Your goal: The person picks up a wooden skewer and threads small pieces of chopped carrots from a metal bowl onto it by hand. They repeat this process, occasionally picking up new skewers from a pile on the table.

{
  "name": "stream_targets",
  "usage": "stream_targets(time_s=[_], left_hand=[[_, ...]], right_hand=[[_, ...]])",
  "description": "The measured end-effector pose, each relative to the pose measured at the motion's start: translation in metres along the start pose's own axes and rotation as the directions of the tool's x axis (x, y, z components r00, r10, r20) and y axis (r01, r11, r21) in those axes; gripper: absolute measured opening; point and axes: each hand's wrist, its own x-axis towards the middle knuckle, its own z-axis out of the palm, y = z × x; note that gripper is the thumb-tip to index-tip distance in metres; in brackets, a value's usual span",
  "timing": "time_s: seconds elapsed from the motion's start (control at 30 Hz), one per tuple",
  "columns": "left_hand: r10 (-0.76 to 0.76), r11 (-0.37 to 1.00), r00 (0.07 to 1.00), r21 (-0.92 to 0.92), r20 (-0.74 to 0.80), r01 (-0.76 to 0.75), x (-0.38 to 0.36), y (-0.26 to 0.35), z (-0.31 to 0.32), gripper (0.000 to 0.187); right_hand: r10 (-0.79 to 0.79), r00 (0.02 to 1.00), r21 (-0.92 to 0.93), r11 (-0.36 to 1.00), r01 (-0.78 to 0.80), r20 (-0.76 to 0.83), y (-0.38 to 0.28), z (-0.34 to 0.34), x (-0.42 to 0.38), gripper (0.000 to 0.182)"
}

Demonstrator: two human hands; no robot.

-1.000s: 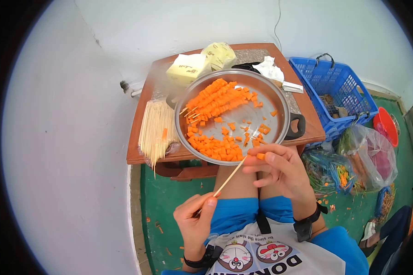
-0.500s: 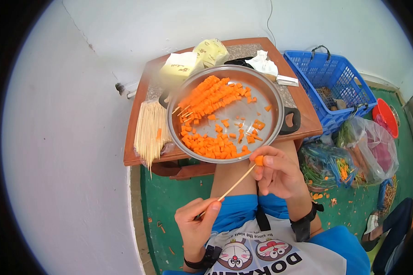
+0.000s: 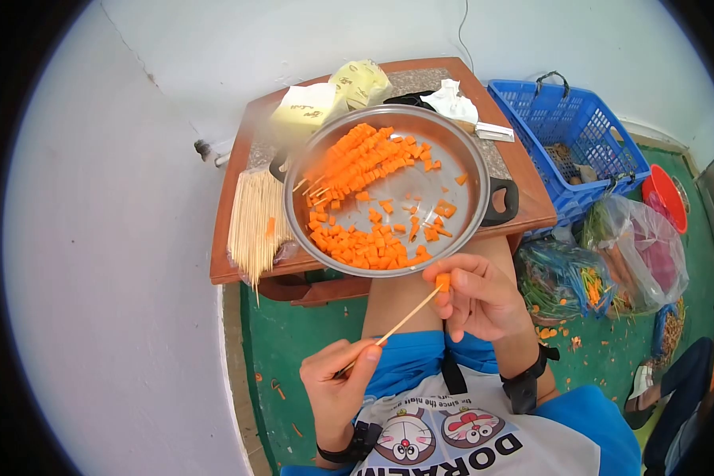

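My left hand (image 3: 339, 374) is closed around the lower end of a thin wooden skewer (image 3: 408, 316), which slants up to the right. Between the thumb and fingers of my right hand (image 3: 484, 298) is a small orange carrot piece (image 3: 443, 282), and the skewer's tip meets it. Just beyond my hands, a wide metal pan (image 3: 466, 238) with black handles stands at the table's front edge. Inside it lie several skewers of threaded carrot (image 3: 361, 163) at the upper left, and loose carrot cubes (image 3: 365, 247) along the near side.
Left of the pan, a bundle of bare skewers (image 3: 254, 222) lies on the wooden table (image 3: 226, 258). Yellow paper wrapping (image 3: 359, 83) and a white-handled peeler (image 3: 494, 132) sit behind it. A blue crate (image 3: 567, 139), plastic bags (image 3: 639, 246) and a red basin (image 3: 665, 198) stand right. A person's leg (image 3: 686, 381) shows lower right.
The carrot piece has turned in my right fingers, and its side now faces me. The skewer's tip stays at it. My left hand has hardly moved; the view has shifted slightly.
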Motion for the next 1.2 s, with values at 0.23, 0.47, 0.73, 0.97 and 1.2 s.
stream_targets(time_s=[0.23,0.47,0.73,0.97,1.2], left_hand=[[-0.018,1.000,1.000,-0.002,0.005,0.018,-0.001,0.001,0.000,0.017],[-0.035,0.999,0.999,-0.017,0.009,0.035,-0.002,0.001,-0.001,0.015],[-0.045,0.994,0.995,-0.098,0.087,0.053,-0.001,-0.005,0.000,0.013],[-0.236,0.836,0.903,-0.399,0.359,0.377,0.000,-0.026,0.000,0.015],[0.171,0.978,0.982,-0.135,0.080,-0.160,0.008,-0.020,0.008,0.028]], right_hand=[[-0.025,0.999,0.041,0.999,0.023,0.032,0.005,-0.004,0.000,0.025],[-0.105,0.994,-0.086,0.991,0.102,-0.033,0.005,-0.001,0.001,0.024],[-0.219,0.976,-0.303,0.931,0.206,-0.008,0.001,0.004,-0.003,0.019],[-0.262,0.961,-0.417,0.866,0.276,0.092,-0.002,0.009,-0.004,0.019],[-0.206,0.978,-0.424,0.886,0.190,0.008,-0.003,0.016,-0.010,0.019]])
